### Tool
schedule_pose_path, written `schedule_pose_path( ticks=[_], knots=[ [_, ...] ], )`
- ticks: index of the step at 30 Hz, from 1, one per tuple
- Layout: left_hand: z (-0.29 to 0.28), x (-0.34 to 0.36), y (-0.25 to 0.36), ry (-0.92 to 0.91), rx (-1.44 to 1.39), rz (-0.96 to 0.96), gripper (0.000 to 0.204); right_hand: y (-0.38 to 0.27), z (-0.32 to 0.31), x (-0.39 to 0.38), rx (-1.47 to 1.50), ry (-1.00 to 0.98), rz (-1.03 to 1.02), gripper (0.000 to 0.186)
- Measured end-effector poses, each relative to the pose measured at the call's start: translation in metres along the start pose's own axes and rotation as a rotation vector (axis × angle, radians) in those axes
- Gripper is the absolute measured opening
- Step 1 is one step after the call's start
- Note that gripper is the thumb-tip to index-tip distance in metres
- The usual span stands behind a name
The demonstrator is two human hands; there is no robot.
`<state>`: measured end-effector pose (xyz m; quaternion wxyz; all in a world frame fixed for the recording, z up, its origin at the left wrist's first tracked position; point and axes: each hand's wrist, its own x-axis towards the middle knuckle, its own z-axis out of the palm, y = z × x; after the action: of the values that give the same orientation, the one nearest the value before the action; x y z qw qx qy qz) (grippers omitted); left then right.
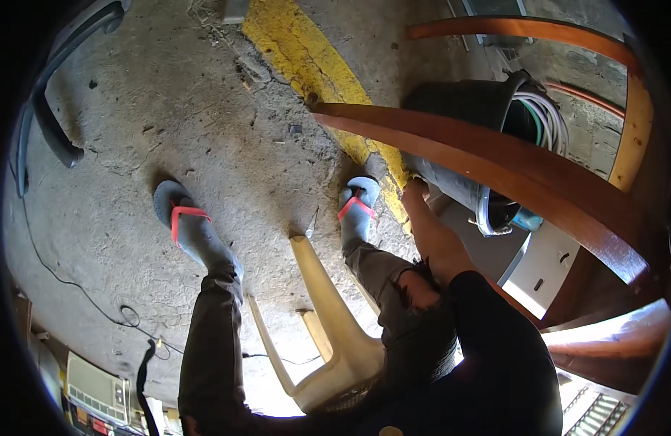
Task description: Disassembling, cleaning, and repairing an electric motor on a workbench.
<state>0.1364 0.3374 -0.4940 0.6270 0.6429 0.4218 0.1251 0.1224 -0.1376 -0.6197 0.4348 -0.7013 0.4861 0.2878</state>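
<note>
My right hand (416,190) reaches down past my right knee to the floor, beside the yellow painted stripe (339,80). Its fingers look curled, and what they hold, if anything, is too small or hidden to make out. Just beyond and to the right of it lies a black bucket (444,171) on its side, with coiled hoses (546,120) at its mouth. A varnished reddish-brown wooden leg (466,142) slants across above the bucket, close to the hand. My left hand is not in view.
I sit on a pale plastic chair (343,327). More curved wood (524,27) stands at upper right, near a white box (543,269). A black curved tube frame (48,94) is at far left. A thin cable (74,283) crosses the concrete toward an air conditioner (95,389).
</note>
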Motion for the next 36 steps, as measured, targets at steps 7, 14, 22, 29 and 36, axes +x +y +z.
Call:
schedule_pose_path(
  ticks=[7, 14, 22, 29, 36],
  knots=[
    [-0.022, 0.020, -0.044, -0.072, 0.032, -0.012, 0.017, -0.018, 0.015, 0.000, 0.104, -0.095, -0.018, 0.013],
    [-0.047, 0.028, -0.015, 0.171, -0.935, -1.086, 0.024, -0.034, 0.013, -0.001, 0.214, -0.198, -0.039, 0.011],
    [-0.027, 0.015, -0.053, 0.112, 0.145, -0.078, 0.020, -0.052, 0.033, -0.019, 0.316, -0.327, -0.039, 0.010],
    [-0.390, -0.106, 0.041, -0.412, -0.500, -0.423, 0.022, -0.053, 0.023, -0.098, 0.407, -0.452, -0.032, 0.009],
    [-0.300, -0.116, 0.192, -0.948, -1.111, -0.441, 0.040, -0.084, -0.001, -0.233, 0.599, -0.640, -0.210, 0.009]
  ],
)
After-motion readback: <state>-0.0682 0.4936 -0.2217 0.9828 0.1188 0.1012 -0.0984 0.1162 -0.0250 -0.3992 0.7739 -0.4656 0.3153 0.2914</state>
